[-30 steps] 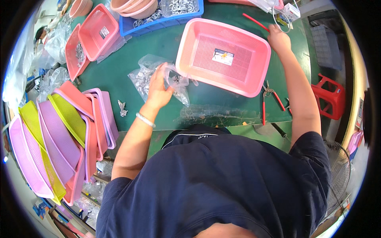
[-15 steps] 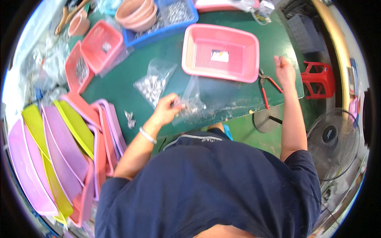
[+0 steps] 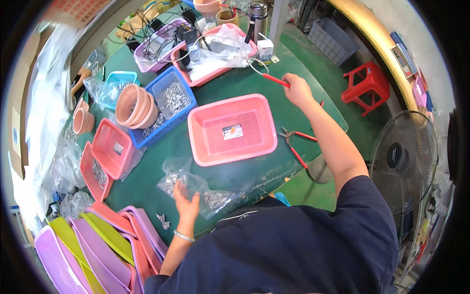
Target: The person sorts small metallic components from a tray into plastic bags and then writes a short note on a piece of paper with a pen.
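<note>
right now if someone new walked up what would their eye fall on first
Probably the large pink mesh-bottomed basket in the middle of the green table, or the tilted stack of purple, pink and lime-green baskets at lower left. The red plastic stool at upper right also stands out. Left of it, the right hand grips a red rod.

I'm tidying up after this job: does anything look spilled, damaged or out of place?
A small silvery piece lies loose on the green table, apart from the clear bags holding similar-looking bits. The table's near edge looks scuffed, and black cables sprawl untidily.
</note>
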A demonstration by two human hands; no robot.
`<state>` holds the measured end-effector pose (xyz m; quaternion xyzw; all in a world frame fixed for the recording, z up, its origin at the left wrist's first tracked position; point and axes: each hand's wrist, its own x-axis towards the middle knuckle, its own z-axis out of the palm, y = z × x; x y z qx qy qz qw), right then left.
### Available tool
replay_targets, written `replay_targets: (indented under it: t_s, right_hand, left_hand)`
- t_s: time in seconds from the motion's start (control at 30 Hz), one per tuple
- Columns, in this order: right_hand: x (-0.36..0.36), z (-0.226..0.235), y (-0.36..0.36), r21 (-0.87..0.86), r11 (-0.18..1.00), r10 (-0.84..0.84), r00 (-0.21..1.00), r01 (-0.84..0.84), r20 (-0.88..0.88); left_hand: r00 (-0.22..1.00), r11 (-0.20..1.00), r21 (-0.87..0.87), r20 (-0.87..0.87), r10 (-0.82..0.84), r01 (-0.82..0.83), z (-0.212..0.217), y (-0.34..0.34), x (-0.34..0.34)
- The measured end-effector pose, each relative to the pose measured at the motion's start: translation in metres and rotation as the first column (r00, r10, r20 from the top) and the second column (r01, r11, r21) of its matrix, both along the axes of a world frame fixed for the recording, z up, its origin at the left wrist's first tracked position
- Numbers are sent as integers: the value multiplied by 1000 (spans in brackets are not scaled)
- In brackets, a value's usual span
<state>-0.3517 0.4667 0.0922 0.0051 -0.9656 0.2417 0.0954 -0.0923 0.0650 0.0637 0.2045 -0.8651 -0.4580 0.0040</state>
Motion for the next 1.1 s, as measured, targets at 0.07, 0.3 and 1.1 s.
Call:
replay_targets:
  t_s: [0.07, 0.3, 1.1]
  right_hand:
    - [-32, -10, 2, -142, 988, -35, 990, 54, 135]
    - [-120, -70, -14, -695, 718, 266, 916, 21, 302]
    - [-91, -64, -36, -412, 844, 444, 878, -343, 178]
  left_hand:
    - [989, 979, -204, -142, -48, 18, 22, 8, -12]
    - [838, 802, -538, -288, -463, 259, 70, 63, -133]
    - [794, 676, -418, 360, -490, 607, 30, 266, -495]
